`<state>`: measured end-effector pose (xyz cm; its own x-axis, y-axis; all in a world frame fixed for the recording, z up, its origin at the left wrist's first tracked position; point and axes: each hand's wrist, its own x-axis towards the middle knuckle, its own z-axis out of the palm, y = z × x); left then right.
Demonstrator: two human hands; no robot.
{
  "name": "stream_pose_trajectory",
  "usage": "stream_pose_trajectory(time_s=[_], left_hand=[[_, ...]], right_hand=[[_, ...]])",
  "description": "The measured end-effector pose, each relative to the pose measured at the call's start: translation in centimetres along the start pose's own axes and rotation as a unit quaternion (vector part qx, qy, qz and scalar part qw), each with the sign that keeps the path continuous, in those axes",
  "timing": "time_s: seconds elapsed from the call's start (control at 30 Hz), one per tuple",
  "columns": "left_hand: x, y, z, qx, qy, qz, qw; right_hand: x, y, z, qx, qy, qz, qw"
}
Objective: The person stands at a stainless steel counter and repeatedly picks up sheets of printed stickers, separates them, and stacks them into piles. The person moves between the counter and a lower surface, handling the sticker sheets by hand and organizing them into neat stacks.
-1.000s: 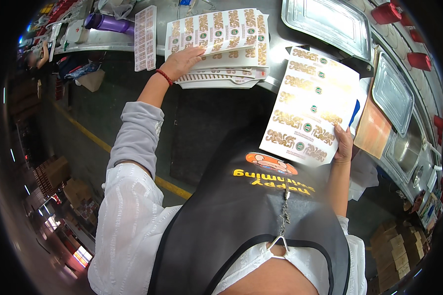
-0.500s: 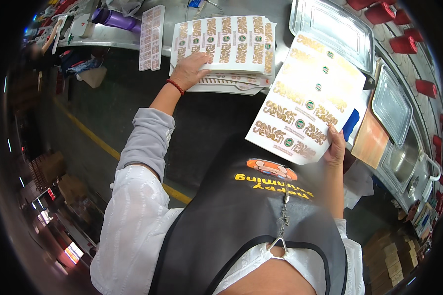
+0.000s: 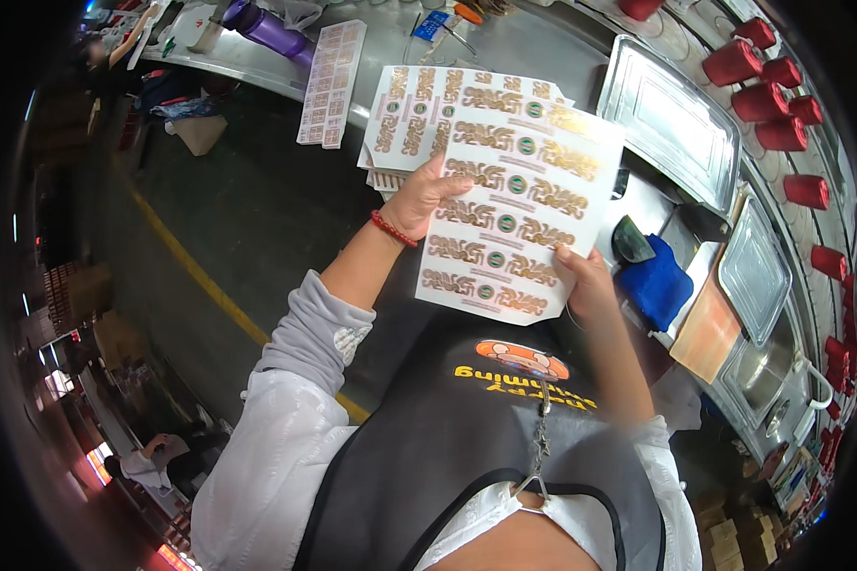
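Between both hands I hold a white sheet (image 3: 519, 205) printed with rows of gold lettering and small green round marks. My left hand (image 3: 428, 197), with a red bead bracelet at the wrist, pinches its left edge. My right hand (image 3: 588, 283) grips the lower right edge, thumb on top. The sheet is tilted in front of my apron. Behind it, partly covered, lies a stack of similar printed sheets (image 3: 402, 124) at the table's near edge. Beside the stack is a narrower card sheet (image 3: 331, 84) with small printed blocks.
A purple bottle (image 3: 267, 31) lies at the far left. Metal trays (image 3: 671, 119) sit on the right, with a blue cloth (image 3: 657, 285), an orange-brown board (image 3: 709, 333) and a steel pot (image 3: 764, 366) nearer. Several red spools (image 3: 733, 64) line the right side.
My left hand has left the stack and taken the sheet's left edge. The sheet has shifted left and turned more upright, with my right hand still on it. The view has shifted slightly.
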<state>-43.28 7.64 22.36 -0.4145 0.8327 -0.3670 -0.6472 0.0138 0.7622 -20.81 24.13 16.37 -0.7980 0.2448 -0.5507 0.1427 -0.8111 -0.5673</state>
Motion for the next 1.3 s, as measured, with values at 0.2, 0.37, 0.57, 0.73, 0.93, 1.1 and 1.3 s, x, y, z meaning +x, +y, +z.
stream_pose_trajectory(time_s=[0.2, 0.37, 0.57, 0.73, 0.93, 1.1, 1.3], left_hand=[[-0.6, 5.0, -7.9, 0.040, 0.042, -0.020, 0.998], [0.5, 11.2, -10.7, 0.185, 0.006, -0.129, 0.974], [5.0, 13.1, -10.1, 0.352, -0.057, -0.242, 0.902], [11.8, 12.2, -8.4, 0.618, -0.105, -0.257, 0.735], [14.6, 10.4, -6.6, 0.659, -0.089, -0.230, 0.711], [14.8, 8.9, -9.1, 0.655, -0.104, -0.244, 0.707], [14.1, 7.9, -9.5, 0.644, -0.082, -0.209, 0.732]], right_hand=[[3.2, 2.7, 6.9, -0.034, -0.123, 0.059, 0.990], [4.7, 2.1, 8.2, -0.017, -0.264, 0.077, 0.961], [6.8, 1.5, 7.5, 0.046, -0.114, 0.087, 0.989], [7.4, 5.2, 8.6, 0.093, -0.010, 0.088, 0.992], [8.0, 4.4, 7.3, 0.108, 0.027, 0.067, 0.992], [7.7, 4.5, 6.9, 0.137, 0.011, 0.108, 0.985], [8.0, 5.1, 6.9, 0.164, -0.002, 0.123, 0.979]])
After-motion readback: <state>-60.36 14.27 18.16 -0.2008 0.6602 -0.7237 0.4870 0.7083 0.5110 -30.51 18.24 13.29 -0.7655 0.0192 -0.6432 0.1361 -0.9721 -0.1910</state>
